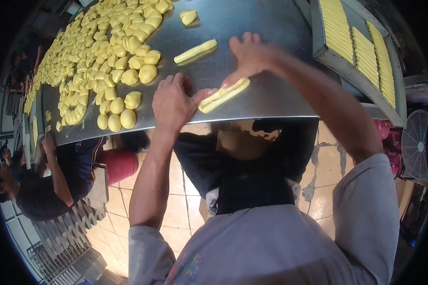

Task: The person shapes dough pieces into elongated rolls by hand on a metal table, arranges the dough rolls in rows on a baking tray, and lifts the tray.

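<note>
Two thumbs press a dough strip [231,95] near the table's [280,97] near edge.

The left hand [174,100] sets its thumb on the strip's left end, the right hand [252,58] its thumb near the right end; this spacing probably keeps the strip straight and steady. The fingers stand open, the left ones loosely bent, the right ones spread toward the far side, and neither hand is closed around the dough. A finished-looking dough stick [195,51] lies just beyond, seemingly out of the thumbs' way. The dough balls [147,73] crowd the left, likely for easy reach, while the tray [361,91] at right holds sticks in tight rows, perhaps to save room.
</note>
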Available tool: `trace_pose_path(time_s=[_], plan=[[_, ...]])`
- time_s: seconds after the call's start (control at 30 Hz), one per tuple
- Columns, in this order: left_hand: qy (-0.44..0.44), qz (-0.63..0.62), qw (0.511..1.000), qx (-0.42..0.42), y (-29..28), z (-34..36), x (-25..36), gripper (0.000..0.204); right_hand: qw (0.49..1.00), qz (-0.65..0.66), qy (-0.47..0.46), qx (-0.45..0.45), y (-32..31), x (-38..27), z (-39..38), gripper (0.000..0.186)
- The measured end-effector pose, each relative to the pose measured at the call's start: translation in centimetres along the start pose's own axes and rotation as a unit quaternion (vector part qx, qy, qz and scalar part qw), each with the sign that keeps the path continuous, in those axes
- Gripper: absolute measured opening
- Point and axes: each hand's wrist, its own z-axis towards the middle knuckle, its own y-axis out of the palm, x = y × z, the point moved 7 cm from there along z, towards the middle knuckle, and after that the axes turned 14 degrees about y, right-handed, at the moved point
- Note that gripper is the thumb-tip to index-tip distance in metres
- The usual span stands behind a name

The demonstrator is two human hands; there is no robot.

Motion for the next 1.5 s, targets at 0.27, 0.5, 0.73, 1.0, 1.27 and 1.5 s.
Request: trace_pose_path(time_s=[0.27,0.5,0.73,1.0,1.27,1.5], plan=[[0.069,0.028,0.997,-0.019,-0.9,-0.6,1.6,0.061,0.996,-0.007,-0.071,-0.050,0.3,1.6,-1.4,0.092],[-0.090,0.000,0.986,-0.140,0.2,0.2,-0.8,0.064,0.998,-0.022,0.067,0.004,-0.7,1.9,-0.6,0.104],[-0.026,0.050,0.996,-0.073,-0.5,1.1,0.5,0.068,0.999,-0.009,-0.001,-0.032,0.2,-1.8,-0.6,0.115],[-0.006,0.053,0.995,-0.080,-0.5,1.4,1.3,0.067,0.997,-0.009,-0.049,-0.057,0.2,-1.1,-1.1,0.113],[-0.029,0.008,0.996,-0.087,-0.6,1.6,0.3,0.059,0.996,0.065,-0.055,-0.029,0.2,-0.2,-0.2,0.097],[-0.031,-0.035,0.999,-0.023,-0.4,0.5,-1.5,0.052,0.991,0.121,-0.062,0.004,0.2,0.6,0.0,0.092]])
